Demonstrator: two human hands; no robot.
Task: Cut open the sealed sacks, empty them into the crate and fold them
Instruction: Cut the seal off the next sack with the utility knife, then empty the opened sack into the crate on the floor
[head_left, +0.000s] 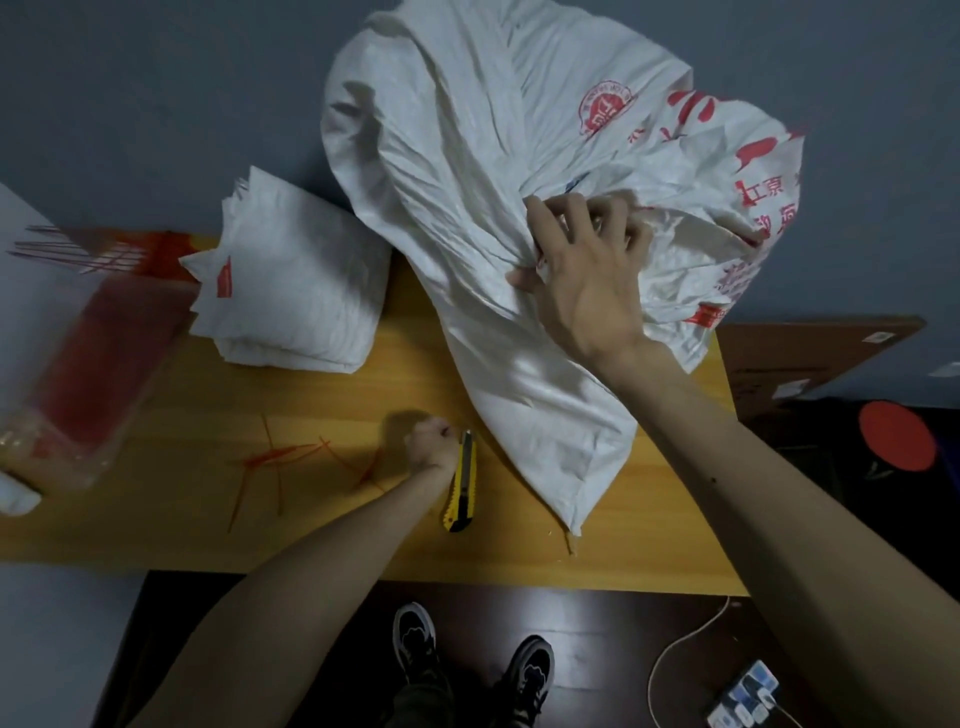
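- The sack (467, 182), white woven with red print, lies across the right half of the worktop (337, 545). Its bulk hangs out past the far edge and the right edge, and one sewn corner points at the near edge.
- The right hand (587, 275) grips the sack's bunched neck, fingers dug into the gathers.
- Print on the sack: a round red seal (605, 111), large red Chinese characters that are upside down from here and creased, and a small red label (707, 316). None of it reads surely.
- The left hand (428, 444) is curled into a fist on the worktop, just beside the blade end of the knife (462, 488). I cannot tell whether it pinches the tip or holds anything.
- The knife, yellow and black, lies flat near the middle of the near edge, close to the sack's corner.
- Folded sacks (301, 291) are stacked at the far edge, left of the sack. One shows a small red tag, too small to read.
- Loose red ties (280, 457) are scattered on the bare wood between that stack and the near edge.
- A clear pack (88, 374) of red ties sits at the left edge, blurred.
- Beyond the near edge are dark floor, shoes (415, 644) and a power strip (745, 699).
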